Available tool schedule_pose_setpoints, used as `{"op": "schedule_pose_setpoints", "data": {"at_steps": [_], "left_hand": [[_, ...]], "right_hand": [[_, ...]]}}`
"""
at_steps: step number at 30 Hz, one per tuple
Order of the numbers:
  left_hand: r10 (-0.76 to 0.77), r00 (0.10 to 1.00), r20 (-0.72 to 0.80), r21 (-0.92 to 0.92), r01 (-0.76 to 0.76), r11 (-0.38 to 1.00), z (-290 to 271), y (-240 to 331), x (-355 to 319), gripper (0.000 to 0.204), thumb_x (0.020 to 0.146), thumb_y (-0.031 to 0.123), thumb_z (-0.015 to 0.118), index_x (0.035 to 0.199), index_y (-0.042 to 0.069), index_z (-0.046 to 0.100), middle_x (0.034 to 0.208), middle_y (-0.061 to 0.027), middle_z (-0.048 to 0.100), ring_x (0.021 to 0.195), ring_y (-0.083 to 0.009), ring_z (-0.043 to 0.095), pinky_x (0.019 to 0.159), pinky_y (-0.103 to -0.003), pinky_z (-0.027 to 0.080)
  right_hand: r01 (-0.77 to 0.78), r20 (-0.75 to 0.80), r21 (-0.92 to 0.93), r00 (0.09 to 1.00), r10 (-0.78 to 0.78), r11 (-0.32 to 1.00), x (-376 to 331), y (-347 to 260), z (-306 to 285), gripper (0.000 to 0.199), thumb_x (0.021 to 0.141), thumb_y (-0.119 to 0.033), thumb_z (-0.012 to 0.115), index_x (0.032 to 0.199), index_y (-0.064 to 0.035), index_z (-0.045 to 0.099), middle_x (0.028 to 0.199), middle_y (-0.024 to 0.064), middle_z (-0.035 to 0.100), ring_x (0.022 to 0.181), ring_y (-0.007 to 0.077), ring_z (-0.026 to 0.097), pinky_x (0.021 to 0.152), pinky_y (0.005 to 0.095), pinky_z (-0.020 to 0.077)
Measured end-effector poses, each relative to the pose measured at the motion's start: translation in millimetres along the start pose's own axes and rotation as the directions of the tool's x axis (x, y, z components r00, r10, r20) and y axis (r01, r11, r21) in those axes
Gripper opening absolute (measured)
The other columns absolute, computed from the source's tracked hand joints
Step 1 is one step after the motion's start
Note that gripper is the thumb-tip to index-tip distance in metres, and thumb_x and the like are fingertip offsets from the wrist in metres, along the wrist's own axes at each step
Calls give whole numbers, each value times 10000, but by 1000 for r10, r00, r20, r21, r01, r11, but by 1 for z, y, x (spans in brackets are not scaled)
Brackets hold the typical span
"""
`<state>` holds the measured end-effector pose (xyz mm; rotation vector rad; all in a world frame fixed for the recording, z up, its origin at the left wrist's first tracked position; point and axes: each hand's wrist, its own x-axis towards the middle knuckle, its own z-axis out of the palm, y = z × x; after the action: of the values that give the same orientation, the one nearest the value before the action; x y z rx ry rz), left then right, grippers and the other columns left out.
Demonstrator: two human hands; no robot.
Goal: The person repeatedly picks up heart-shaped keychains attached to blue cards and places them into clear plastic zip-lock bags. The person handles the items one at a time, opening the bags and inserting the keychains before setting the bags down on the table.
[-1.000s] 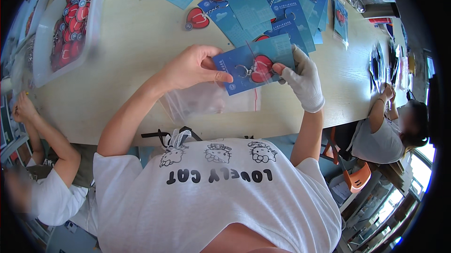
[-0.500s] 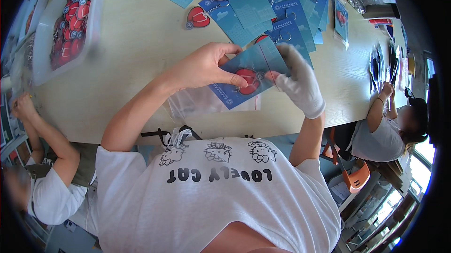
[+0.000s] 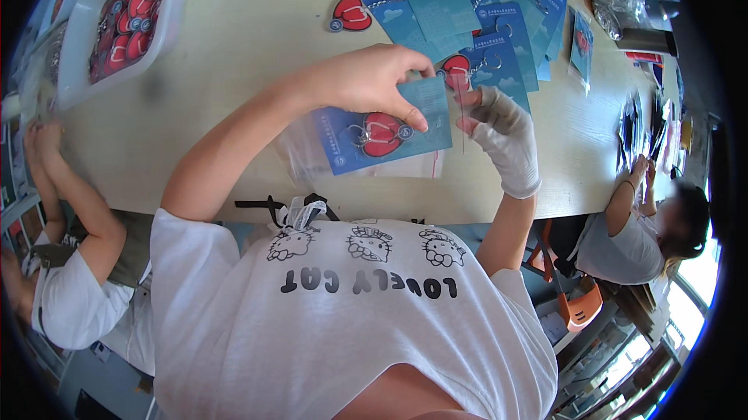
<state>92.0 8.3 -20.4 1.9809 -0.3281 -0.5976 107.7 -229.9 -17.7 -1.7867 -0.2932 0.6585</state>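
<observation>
My left hand (image 3: 366, 85) is bare and grips a blue card (image 3: 351, 139) by its upper edge, with the thumb across its front. A red heart-shaped keychain (image 3: 382, 134) with a round blue tag lies against the card. The card appears to be inside a clear zip bag (image 3: 457, 120), whose red-lined edge sticks out to the right. My right hand (image 3: 505, 143), in a white glove with some fingertips bare, pinches that edge between thumb and fingers. Under the card, more clear bags (image 3: 300, 157) lie on the table.
Blue cards with red keychains (image 3: 432, 7) spread over the far table (image 3: 234, 15). A white bin (image 3: 167, 30) of red keychains stands at far left. At right lies a bagged card (image 3: 581, 44). Co-workers sit at left (image 3: 82, 287) and right (image 3: 623, 241), beside an orange chair (image 3: 580, 307).
The card has turned from a tilt to nearly level and shifted left. My right hand has moved from the card's corner to the bag's edge, now drawn out beyond the card.
</observation>
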Motion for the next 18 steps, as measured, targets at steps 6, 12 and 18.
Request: {"op": "schedule_pose_setpoints", "data": {"at_steps": [6, 12, 18], "left_hand": [[44, 994, 96, 444, -83, 892, -39, 59, 6, 519, 735, 256, 760, 1160, 68, 530, 1011, -136, 602, 996, -284, 578, 780, -390, 459], [746, 248, -619, 683, -298, 666, -82, 104, -31, 425, 841, 86, 657, 1208, -37, 481, 1149, -141, 562, 1117, -220, 512, 937, -355, 398], [271, 572, -774, -303, -711, 634, -64, 75, 0, 587, 937, 347, 563, 1327, -57, 388, 1322, -144, 461, 1157, -194, 484, 1003, -354, 385]], "right_hand": [[-53, 23, 154, 998, 50, 987, 6, 7, 21, 155, 816, -125, 708, 927, -31, 653, 746, -9, 606, 707, 45, 546, 603, 203, 419], [310, -328, 639, 937, -115, 704, 28, 4, 33, 108, 859, -116, 648, 888, -19, 610, 774, 49, 638, 623, 88, 585, 529, 200, 407], [300, -319, 552, 938, -135, 778, 49, -40, 28, 127, 874, -117, 595, 844, 6, 590, 776, 141, 689, 633, 118, 621, 557, 210, 447]]}}
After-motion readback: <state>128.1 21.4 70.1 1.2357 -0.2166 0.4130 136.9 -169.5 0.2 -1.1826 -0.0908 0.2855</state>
